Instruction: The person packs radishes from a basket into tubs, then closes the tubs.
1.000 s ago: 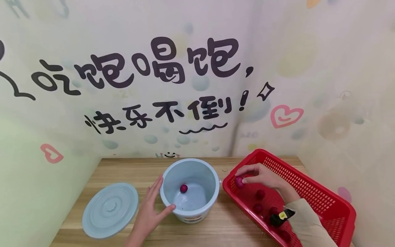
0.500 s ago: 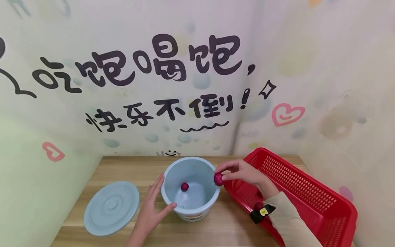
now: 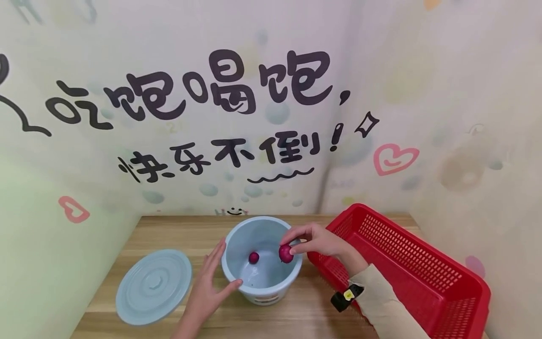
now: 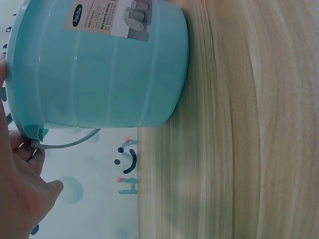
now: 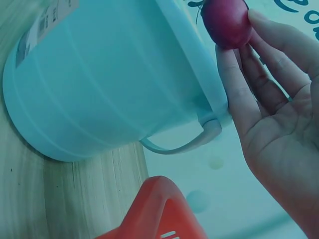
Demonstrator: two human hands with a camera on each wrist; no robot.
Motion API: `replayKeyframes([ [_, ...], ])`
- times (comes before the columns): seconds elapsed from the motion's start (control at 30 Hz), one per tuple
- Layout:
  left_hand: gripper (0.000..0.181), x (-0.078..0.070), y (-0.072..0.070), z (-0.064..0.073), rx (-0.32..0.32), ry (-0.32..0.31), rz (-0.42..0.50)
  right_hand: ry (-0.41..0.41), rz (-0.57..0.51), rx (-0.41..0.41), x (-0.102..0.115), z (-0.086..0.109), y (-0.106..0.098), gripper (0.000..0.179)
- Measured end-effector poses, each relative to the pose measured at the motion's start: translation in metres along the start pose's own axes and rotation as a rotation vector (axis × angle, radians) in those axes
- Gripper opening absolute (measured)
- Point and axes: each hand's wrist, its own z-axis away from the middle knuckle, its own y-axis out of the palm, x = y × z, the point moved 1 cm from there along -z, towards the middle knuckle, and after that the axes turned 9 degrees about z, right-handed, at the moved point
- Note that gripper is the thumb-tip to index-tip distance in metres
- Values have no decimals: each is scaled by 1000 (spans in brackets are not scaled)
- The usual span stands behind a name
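Our right hand pinches a round purple-red ball. Our spread left hand likely steadies the blue plastic bucket underneath.

The far wall reads "吃饱喝饱,快乐不倒!" in black; the label on the pale-blue bucket bears "JiaLiXin" in a dark oval.

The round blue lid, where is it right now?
In the head view, the lid lies on the wooden table toward the left, with the person's left hand between it and the blue bucket.
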Motion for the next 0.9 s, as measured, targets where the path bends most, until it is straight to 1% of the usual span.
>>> replayKeyframes([
  [0.23, 93, -2, -1, 0, 5, -2, -11, 56, 11, -43, -1, 1, 3, 32],
  [0.33, 93, -2, 0, -1, 2, 7, -13, 88, 15, -62, 1, 4, -2, 35],
  [0.43, 93, -3, 0, -2, 0, 15, -9, 119, -10, -74, 5, 8, -10, 39],
  [0.63, 93, -3, 0, -2, 3, -1, -8, 142, -22, -119, 8, 23, -26, 45],
  [0.9, 93, 0, 1, -1, -9, 8, -23, 178, 11, -185, -1, 49, -43, 47],
])
